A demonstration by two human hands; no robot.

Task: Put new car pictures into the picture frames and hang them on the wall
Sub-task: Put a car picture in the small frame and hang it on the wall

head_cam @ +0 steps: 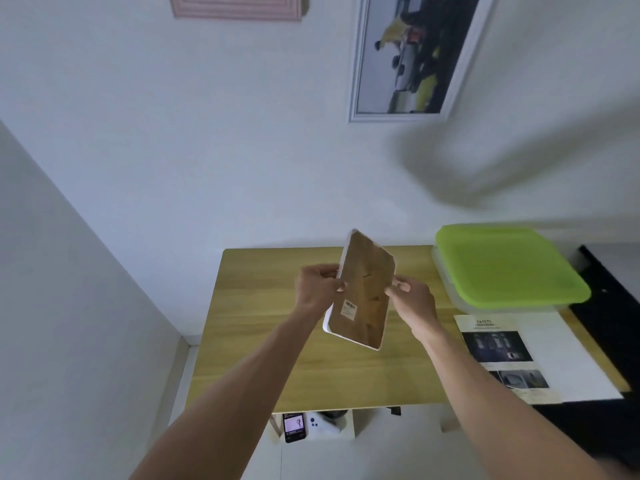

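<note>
Forearms, bare, reach out over the table (263, 341). Picture frame (363, 292): white edge, brown backing board toward the viewer, tilted, held in the air above the table. Small white sticker low on the backing; print unreadable. Left hand (317, 285): fingers pinch the frame's left edge. Right hand (412, 303): fingers pinch its right edge. Printed sheet (502, 355) on the table, headed "SAFETY". Green-lidded container (505, 265) beside it. White-framed car picture (412, 53) hangs on the wall.

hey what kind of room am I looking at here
Probably a room in a home: a small wooden table against a white wall, framed pictures hung on it (white frame, pink frame), and a green-lidded storage box.
</note>
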